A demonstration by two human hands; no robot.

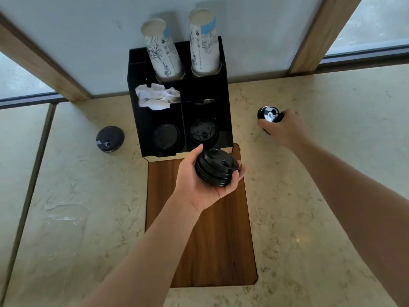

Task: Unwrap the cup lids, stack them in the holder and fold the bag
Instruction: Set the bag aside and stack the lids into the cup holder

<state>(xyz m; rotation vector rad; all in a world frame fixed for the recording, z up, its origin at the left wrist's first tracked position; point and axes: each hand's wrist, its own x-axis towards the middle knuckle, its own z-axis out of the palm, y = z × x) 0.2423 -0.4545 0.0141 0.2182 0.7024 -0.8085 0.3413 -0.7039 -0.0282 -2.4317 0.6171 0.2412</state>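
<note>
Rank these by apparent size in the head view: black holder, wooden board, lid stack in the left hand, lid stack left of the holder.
1. wooden board
2. black holder
3. and 4. lid stack in the left hand and loose lid stack: too alike to rank.

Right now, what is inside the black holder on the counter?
The black holder has two cup stacks in its back slots, crumpled white napkins in the middle left one, and black lids in both front ones. How deep the lid piles go is hidden.

A pale marble worktop point(309, 196) carries an inset wooden panel point(212, 240). Behind it, frosted window panes point(88, 41) sit between slanted wooden frames point(318, 34), letting in soft daylight.
</note>
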